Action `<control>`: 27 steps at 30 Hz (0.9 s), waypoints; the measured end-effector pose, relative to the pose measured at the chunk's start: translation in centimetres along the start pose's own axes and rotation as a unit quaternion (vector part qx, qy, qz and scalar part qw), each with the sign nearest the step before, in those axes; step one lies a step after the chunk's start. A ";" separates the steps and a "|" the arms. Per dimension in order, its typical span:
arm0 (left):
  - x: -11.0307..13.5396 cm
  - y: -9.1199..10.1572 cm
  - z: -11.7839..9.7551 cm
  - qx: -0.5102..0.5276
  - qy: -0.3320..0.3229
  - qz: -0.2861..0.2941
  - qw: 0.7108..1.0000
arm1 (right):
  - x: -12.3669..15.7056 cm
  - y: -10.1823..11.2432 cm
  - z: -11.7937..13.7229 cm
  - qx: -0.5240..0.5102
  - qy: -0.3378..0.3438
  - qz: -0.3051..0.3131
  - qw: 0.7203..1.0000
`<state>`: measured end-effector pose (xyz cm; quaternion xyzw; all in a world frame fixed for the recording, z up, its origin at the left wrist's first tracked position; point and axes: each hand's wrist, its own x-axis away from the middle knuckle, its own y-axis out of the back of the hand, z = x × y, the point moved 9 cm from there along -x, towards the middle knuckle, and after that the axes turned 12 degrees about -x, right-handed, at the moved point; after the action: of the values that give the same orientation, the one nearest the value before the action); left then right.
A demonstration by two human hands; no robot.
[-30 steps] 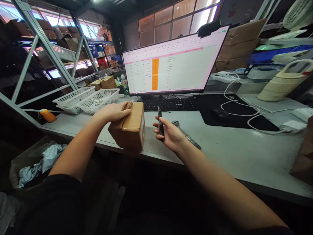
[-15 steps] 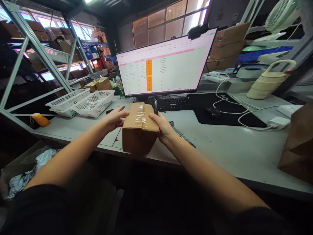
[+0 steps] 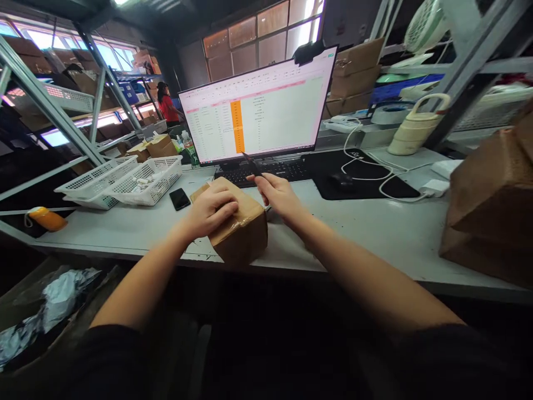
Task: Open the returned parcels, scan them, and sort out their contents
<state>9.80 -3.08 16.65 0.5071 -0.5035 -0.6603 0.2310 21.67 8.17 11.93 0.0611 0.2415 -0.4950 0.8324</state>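
A taped cardboard box [image 3: 245, 208] sits at the front edge of the grey desk [image 3: 137, 230], turned at an angle. My left hand [image 3: 214, 208] lies over its top left side, fingers bent and gripping it. Clear tape shines beside my thumb. Just right of the box, my right hand [image 3: 278, 194] is closed around a slim black knife [image 3: 250, 163], which points up and left toward the monitor. The knife's handle is mostly hidden in my fingers. My right hand is raised above the desk, close to the box's far right corner.
A black phone [image 3: 180, 199] and white plastic baskets [image 3: 152, 191] lie left. Behind are a keyboard [image 3: 287, 170] and monitor [image 3: 283, 122]. To the right are a mouse [image 3: 341, 180], white cables and a brown paper-like package [image 3: 487, 205]. A person in red [image 3: 167, 105] stands far back.
The box has turned on the desk. My left hand has moved from its side onto its top, and my right hand has left the box, lifting the knife. The view has swung right.
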 end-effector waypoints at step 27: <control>-4.8 -3.2 2.1 0.095 0.131 0.114 0.980 | 11.7 -2.4 6.2 0.542 0.372 0.102 0.746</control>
<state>10.35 3.01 15.86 0.5484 -0.5836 -0.5065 0.3196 26.38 -4.42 12.32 0.7058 0.2151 -0.3930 0.5488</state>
